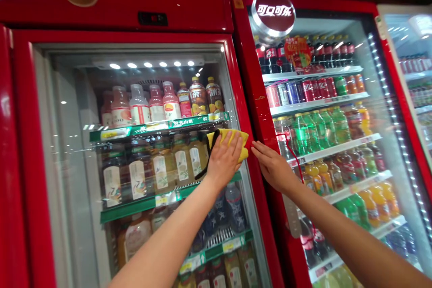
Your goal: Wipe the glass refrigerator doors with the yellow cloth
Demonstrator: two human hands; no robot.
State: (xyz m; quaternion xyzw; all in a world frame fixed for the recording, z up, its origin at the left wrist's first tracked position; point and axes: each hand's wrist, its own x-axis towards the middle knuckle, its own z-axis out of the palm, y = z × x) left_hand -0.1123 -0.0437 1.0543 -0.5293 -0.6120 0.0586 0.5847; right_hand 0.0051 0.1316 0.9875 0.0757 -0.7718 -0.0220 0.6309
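Observation:
My left hand (223, 158) lies over a folded yellow cloth (243, 143) with dark edging, pressing it to the glass door (79, 175) of the left drinks fridge. The fingers reach up and right, and part of the cloth is covered by them. The cloth sits by the door's right side, close to its red frame (245, 112). My right hand (273, 168) is at that frame with its fingers stretched out and nothing held. Its fingertips appear to touch the red edge, just right of the cloth.
Bottled drinks (162, 168) stand on green-edged shelves behind the glass. To the right is a second red fridge (248, 60) with a round sign (273, 12), cans and bottles inside, and a red cord (299, 162) hanging at its door. Another fridge (418, 45) stands at far right.

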